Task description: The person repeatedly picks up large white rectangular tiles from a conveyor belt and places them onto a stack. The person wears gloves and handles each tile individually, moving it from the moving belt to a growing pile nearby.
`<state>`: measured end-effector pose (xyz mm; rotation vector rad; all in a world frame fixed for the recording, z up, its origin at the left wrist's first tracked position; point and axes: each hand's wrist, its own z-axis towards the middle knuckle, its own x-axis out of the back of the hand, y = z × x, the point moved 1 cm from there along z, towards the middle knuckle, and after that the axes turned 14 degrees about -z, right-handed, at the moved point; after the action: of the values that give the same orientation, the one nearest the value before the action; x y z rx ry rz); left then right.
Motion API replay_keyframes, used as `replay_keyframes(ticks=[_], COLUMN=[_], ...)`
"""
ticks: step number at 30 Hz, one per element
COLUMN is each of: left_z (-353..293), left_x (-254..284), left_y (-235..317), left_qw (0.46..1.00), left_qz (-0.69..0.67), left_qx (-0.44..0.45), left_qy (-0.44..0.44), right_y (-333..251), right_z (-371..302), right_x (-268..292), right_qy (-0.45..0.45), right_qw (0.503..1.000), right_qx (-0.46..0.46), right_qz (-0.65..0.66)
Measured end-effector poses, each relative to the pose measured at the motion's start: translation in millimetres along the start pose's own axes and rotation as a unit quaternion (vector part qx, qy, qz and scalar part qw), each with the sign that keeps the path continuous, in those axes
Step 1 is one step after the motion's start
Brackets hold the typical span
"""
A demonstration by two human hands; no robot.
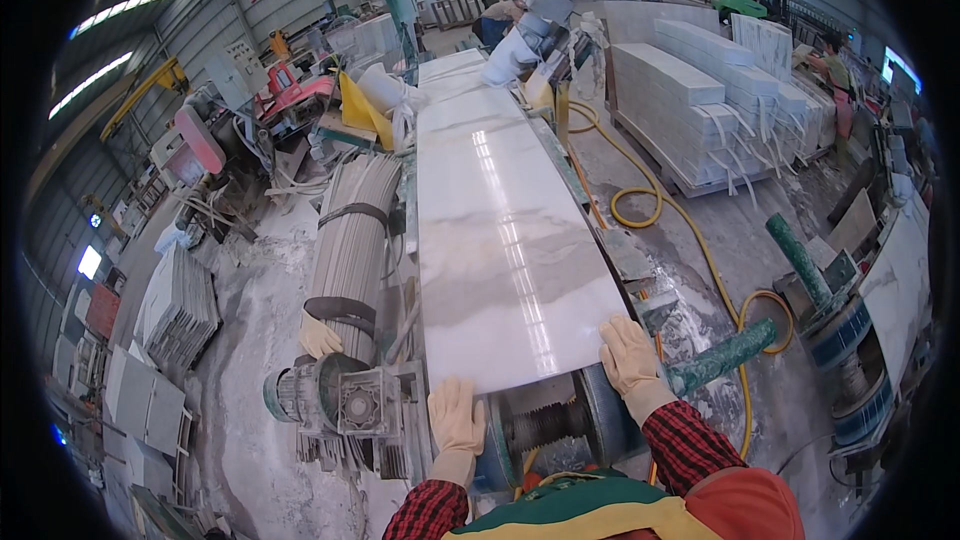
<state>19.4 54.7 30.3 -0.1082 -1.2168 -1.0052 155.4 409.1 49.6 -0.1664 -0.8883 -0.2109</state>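
Observation:
A long polished white marble slab [465, 205] with grey-beige veins lies flat on a roller conveyor, running away from me. My left hand [456, 422], in a cream glove, rests at the slab's near left corner, fingers stretched out and close together. At the near right corner, my right hand [632, 362], in a matching glove, touches the slab's edge with its fingers extended. Neither hand wraps round anything. Below the slab's near end shows a blue-rimmed roller [607, 410] with a dark ribbed core. Part of it is hidden by my clothing.
A motor [295, 392] with a loose glove [320, 337] above it stands left of the conveyor, beside a strapped bundle of strips [350, 230]. Green posts [722, 355] and a yellow hose [700, 240] lie right. Stacked slabs [680, 90] and several people are farther off.

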Motion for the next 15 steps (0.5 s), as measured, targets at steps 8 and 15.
replay_keyframes(ticks=[8,15], left_z=[-4.4,-8.3], left_x=[4.2,8.5], left_y=[5.8,14.8], left_qw=[1.0,1.0], left_qz=[-0.004,-0.016], left_qx=[0.002,0.011], left_qy=[-0.007,-0.003], right_y=[2.5,5.0], right_z=[-9.3,-15.5], right_x=[-2.6,-7.7], right_qy=[-0.005,-0.008], right_qw=[1.0,1.0], right_qx=[-0.001,-0.002], right_qz=[0.004,0.008])
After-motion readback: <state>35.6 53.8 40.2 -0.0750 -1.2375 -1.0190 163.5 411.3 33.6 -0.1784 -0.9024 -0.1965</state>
